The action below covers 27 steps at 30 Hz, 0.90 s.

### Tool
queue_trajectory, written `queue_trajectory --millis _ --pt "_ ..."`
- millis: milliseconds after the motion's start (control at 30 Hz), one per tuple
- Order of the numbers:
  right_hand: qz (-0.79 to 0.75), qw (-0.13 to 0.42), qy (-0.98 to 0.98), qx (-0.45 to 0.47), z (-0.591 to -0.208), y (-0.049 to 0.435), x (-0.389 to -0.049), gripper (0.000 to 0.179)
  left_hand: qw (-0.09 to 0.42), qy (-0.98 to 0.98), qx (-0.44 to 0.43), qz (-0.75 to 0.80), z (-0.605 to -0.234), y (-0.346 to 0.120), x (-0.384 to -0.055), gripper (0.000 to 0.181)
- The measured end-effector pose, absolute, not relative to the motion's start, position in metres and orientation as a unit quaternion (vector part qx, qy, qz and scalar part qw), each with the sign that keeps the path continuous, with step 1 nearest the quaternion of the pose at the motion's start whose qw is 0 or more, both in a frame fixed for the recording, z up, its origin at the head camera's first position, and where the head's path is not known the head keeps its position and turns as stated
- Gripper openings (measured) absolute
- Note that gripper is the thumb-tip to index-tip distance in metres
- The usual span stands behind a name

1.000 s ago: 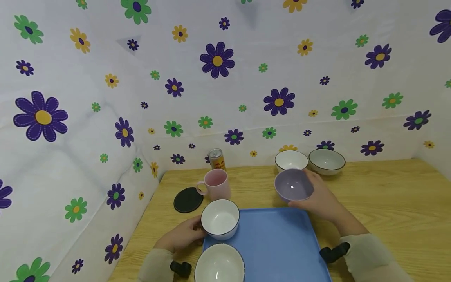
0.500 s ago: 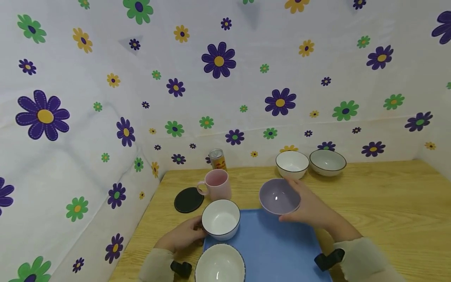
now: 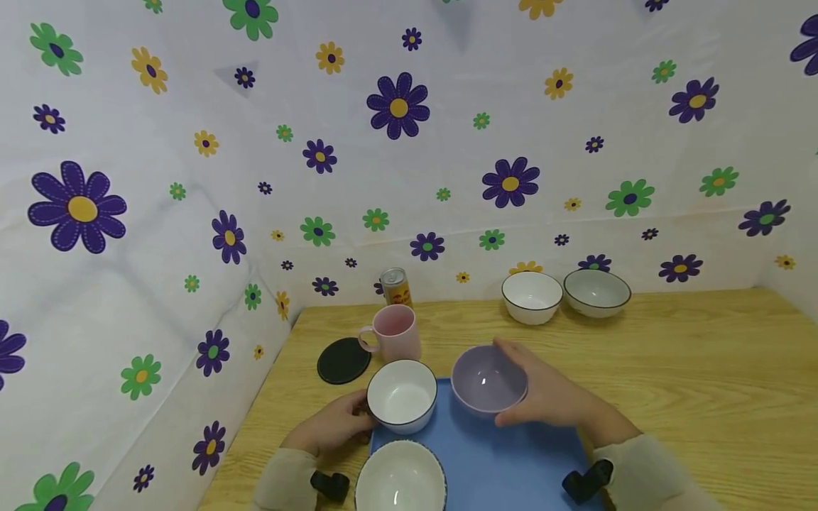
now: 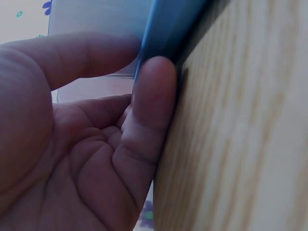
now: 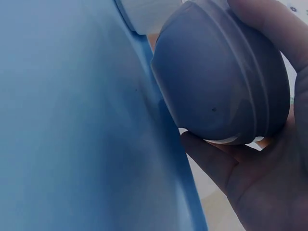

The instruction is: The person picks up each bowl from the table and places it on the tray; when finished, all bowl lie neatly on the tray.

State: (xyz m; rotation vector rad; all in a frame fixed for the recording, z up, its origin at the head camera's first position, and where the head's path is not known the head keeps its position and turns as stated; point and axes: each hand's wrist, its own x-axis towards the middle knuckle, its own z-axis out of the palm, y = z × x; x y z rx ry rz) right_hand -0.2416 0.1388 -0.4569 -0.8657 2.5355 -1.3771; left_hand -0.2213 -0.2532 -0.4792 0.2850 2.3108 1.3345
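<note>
A small purple bowl [image 3: 488, 382] is gripped by my right hand [image 3: 548, 392], thumb on the near side and fingers on the far side. It is above the far part of the blue tray [image 3: 511, 461]; the right wrist view shows its underside close to the tray rim. Beside a white dark-rimmed bowl [image 3: 401, 396], my left hand [image 3: 339, 424] pinches the tray's left rim, its fingertips [image 4: 153, 86] low against the outer edge near the tabletop. A second white bowl [image 3: 399, 482] is nearer to me on the tray's left.
A pink mug [image 3: 399, 341] and a black coaster [image 3: 344, 360] are beyond the tray on the wooden table [image 3: 690, 369]. Behind the mug stands a drink can [image 3: 397, 287]. Another white bowl [image 3: 532, 298] and a greyish bowl [image 3: 597, 294] sit by the flowered backdrop [image 3: 447, 213].
My right hand has carried the purple bowl left and towards me, from in front of the far white bowl to above the tray. The left hand has stayed in place.
</note>
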Motion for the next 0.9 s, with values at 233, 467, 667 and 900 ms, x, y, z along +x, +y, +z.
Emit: queue_trajectory --millis 233,467,667,900 --pt "-0.462 0.084 0.834 -0.291 -0.461 0.133 -0.240 0.121 0.226 0.838 0.103 0.486 -0.478 -0.253 -0.221 0.058" --pt "-0.451 0.104 0.840 -0.283 -0.465 0.127 -0.237 0.123 0.228 0.839 0.103 0.483 -0.476 -0.252 -0.221 0.057" --pt "-0.452 0.098 0.836 -0.295 -0.466 0.122 -0.234 0.123 0.230 0.839 0.103 0.483 -0.475 -0.252 -0.221 0.057" --pt "-0.451 0.110 0.834 -0.300 -0.469 0.120 -0.233 0.125 0.229 0.838 0.102 0.484 -0.476 -0.253 -0.220 0.056"
